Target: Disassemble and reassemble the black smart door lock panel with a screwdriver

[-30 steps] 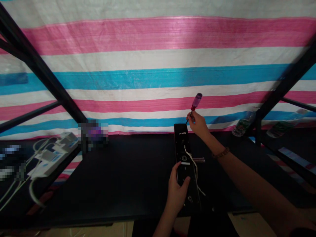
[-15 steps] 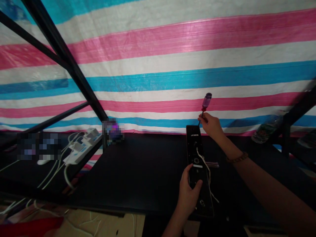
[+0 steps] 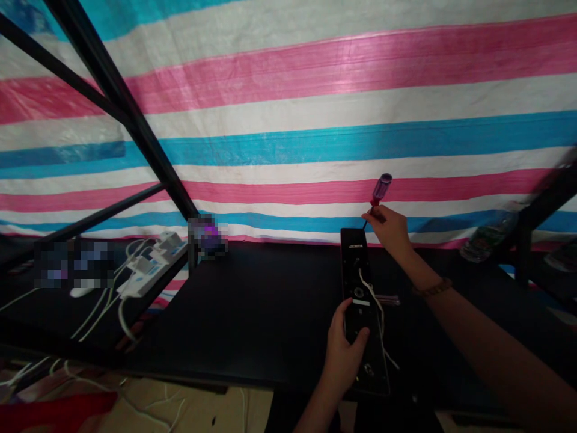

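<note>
A long, flat black panel (image 3: 354, 258) with a small white label and screw holes lies lengthwise on the dark tabletop. My left hand (image 3: 345, 346) grips its near half, thumb on the face and fingers along the left edge. In my right hand (image 3: 390, 231), the thumb and fingertips pinch the shaft of a screwdriver (image 3: 381, 187) with a purple handle and red collar. The handle points up, and the tip reaches the panel's far right corner; whether it sits in a screw cannot be made out. A white cable (image 3: 377, 302) runs over the panel and down its right side.
A thin purplish rod-like item (image 3: 388, 299) lies right of the panel. A clear plastic bottle (image 3: 489, 237) leans at the right. To the left are a white power strip (image 3: 145, 273) with plugs and cables, and a black metal frame (image 3: 148, 153). Striped sheeting (image 3: 288, 150) hangs behind.
The screwdriver's handle has tilted slightly to the right, and my right hand has shifted a little with it. My left hand and the panel look unchanged.
</note>
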The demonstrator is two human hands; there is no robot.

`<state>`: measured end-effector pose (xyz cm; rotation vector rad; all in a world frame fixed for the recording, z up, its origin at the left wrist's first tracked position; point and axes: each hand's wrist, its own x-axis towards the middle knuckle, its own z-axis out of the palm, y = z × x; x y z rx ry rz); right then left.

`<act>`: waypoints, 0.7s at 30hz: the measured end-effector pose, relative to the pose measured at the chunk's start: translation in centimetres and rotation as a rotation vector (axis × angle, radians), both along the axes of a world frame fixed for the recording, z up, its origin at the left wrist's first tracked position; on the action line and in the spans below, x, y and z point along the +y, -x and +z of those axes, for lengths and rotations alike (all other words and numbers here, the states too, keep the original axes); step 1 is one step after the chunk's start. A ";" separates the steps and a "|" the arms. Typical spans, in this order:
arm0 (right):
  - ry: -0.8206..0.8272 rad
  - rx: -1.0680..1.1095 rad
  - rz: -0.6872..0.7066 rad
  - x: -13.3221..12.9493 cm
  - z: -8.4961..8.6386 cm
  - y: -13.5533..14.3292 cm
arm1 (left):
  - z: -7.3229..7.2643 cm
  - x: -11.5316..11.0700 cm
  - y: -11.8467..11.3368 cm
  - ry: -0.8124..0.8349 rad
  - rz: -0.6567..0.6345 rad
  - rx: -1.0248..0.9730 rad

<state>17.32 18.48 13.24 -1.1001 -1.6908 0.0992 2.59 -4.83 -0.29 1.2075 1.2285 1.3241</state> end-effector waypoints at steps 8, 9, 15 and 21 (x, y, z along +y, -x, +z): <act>0.037 0.018 0.068 -0.2 -0.2 -0.1 | 0.3 -0.1 0.0 0.005 0.004 -0.004; 0.044 0.027 0.068 -0.2 -0.3 -0.2 | 0.4 -0.1 0.0 0.005 0.005 -0.005; 0.040 0.072 0.066 -0.2 -0.6 -0.7 | 0.5 -0.1 0.0 -0.007 -0.009 -0.017; 0.041 0.130 0.095 -0.1 -1.0 -1.3 | 0.5 -0.1 0.1 0.001 0.003 -0.005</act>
